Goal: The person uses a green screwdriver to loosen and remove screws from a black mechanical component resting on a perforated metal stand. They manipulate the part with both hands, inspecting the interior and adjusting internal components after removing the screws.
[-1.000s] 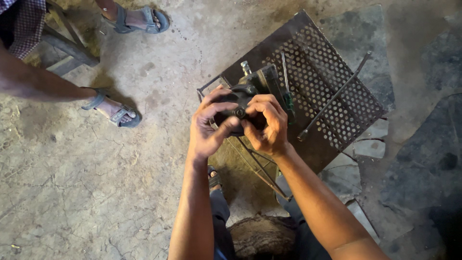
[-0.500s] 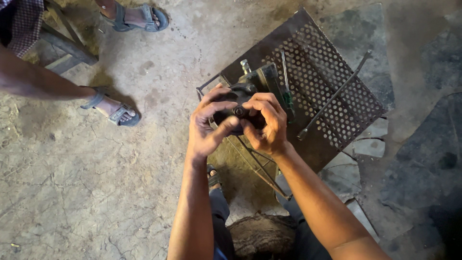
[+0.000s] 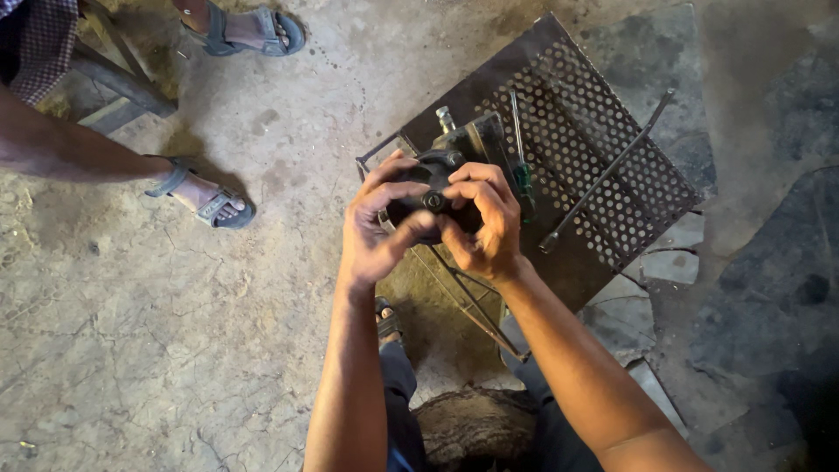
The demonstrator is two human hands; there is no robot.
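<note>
Left hand (image 3: 371, 232), right hand (image 3: 485, 229) clasp dark metal part (image 3: 428, 197) between them.

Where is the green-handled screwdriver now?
In the head view, the green-handled screwdriver lies on the perforated metal tray, just beyond the right hand.
</note>
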